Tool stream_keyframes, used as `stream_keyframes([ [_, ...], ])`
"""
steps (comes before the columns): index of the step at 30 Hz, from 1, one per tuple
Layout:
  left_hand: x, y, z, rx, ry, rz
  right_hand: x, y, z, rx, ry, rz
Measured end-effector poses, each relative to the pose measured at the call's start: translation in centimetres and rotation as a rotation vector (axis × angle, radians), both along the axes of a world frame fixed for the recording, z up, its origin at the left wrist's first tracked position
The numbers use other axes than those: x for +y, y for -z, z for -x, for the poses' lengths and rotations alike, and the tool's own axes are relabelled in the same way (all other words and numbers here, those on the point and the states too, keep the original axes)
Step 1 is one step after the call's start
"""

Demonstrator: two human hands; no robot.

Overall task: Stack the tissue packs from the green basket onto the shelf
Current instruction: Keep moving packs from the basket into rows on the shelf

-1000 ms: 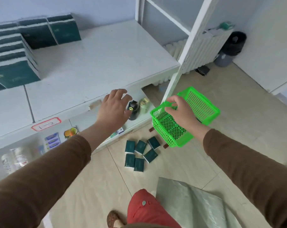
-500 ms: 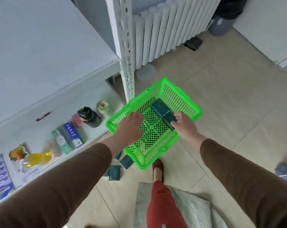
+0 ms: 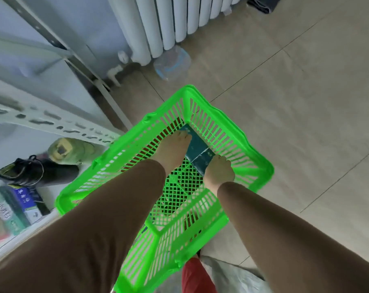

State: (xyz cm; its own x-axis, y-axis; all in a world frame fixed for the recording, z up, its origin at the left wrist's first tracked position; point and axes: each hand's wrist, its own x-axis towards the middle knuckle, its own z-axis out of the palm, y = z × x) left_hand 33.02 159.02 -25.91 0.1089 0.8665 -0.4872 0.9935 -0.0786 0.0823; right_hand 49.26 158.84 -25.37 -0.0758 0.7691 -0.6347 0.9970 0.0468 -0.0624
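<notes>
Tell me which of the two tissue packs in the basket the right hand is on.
The near pack, closest to the person: the right hand grips its near end. The far pack, by the green basket's far corner, lies under the left hand's fingers.

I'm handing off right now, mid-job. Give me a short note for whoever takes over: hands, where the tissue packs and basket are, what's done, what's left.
Left hand: inside the green basket, fingers lying fairly straight on the far tissue pack.
Right hand: also in the basket, fingers curled over the near tissue pack.
Packs: two dark teal packs lie end to end along the basket's right wall. More dark shapes show through the mesh floor; unclear what they are.
Basket sits low by the shelf frame, over the tiled floor.
Done: both hands have reached the packs.
Left: lift them out and stack them on the shelf.
</notes>
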Motion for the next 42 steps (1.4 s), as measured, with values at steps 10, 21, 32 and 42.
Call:
stream_keyframes([
  [10,2.1,4.8,0.4,0.239,0.164,-0.077,-0.7,5.3,1.3,-0.086,-0.155,-0.103],
  [21,-9.9,-5.8,5.0,0.036,-0.309,-0.023,-2.1,-5.7,1.6,0.145,-0.082,0.054],
  [32,-36.1,-31.9,17.0,-0.36,-0.863,-0.413,-18.8,-31.6,11.0,0.595,-0.208,-0.044],
  [42,-57.2,-46.7,33.0,-0.223,-0.89,-0.675,-36.2,-46.4,27.7,1.052,-0.062,-0.055],
])
